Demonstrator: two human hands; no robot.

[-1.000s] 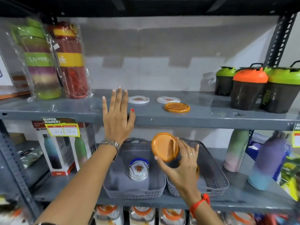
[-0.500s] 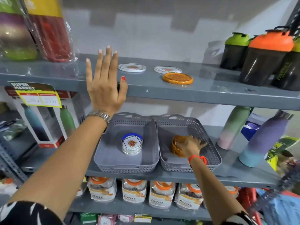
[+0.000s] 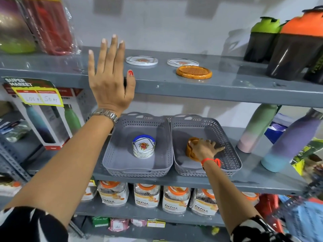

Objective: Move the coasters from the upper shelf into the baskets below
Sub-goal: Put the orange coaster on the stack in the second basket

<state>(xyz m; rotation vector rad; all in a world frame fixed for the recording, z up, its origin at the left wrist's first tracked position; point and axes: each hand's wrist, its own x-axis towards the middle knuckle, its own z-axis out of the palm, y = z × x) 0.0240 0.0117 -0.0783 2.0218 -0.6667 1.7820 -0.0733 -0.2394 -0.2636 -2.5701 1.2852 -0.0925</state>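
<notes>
On the grey upper shelf (image 3: 236, 88) lie a round white coaster (image 3: 142, 60), a squarish white coaster (image 3: 182, 62) and an orange coaster (image 3: 194, 72). My left hand (image 3: 110, 81) rests flat on the shelf's front edge, left of them, with its fingers spread and nothing in it. Below stand two grey baskets. The left basket (image 3: 120, 163) holds a stack of white flowered coasters (image 3: 143, 147). In the right basket (image 3: 232, 154) my right hand (image 3: 205, 149) lies over a stack of orange coasters (image 3: 190, 151), with thumb and fingers draped on the top one.
Shaker bottles with green and orange lids (image 3: 293, 49) stand at the shelf's right end, and wrapped bottles (image 3: 50, 25) at the left. Pastel bottles (image 3: 290, 144) stand right of the baskets, boxed bottles (image 3: 47, 123) to the left. Jars (image 3: 146, 198) fill the shelf below.
My right hand has carried an orange coaster down from in front of the shelf into the right basket, onto the orange stack. The view has dropped and moved closer. My left hand stays on the shelf edge.
</notes>
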